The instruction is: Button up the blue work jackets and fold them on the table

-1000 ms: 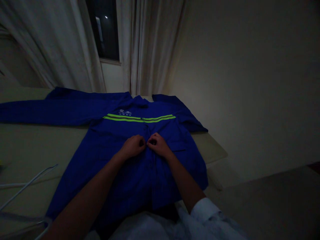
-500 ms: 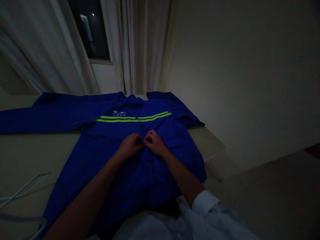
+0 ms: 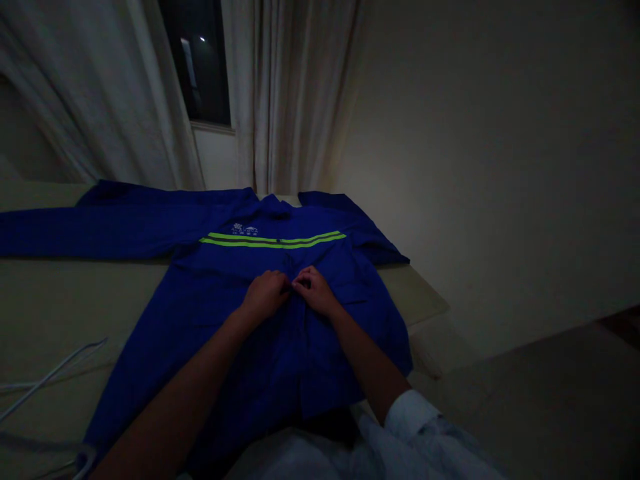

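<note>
A blue work jacket (image 3: 210,293) lies spread out, front side up, with a yellow-green and grey stripe across its chest and a white logo above the stripe. At its front placket, below the stripe, my left hand (image 3: 267,292) is closed in a pinch on the fabric. My right hand (image 3: 314,289) pinches the placket right beside it, the fingertips of both hands nearly touching. Whatever small part sits between the fingertips, perhaps a button, is hidden. One button shows on the stripe above the hands.
The jacket rests on a pale table (image 3: 45,293) whose right corner juts out past the sleeve. White cables (image 3: 55,370) lie at the left. Behind are light curtains (image 3: 295,100), a dark window (image 3: 200,67) and a plain wall (image 3: 475,167). The room is dim.
The view has shifted slightly. Both hands stay pinched at the same place on the placket; the left hand has turned a little, its fingers now more tucked over the fabric.
</note>
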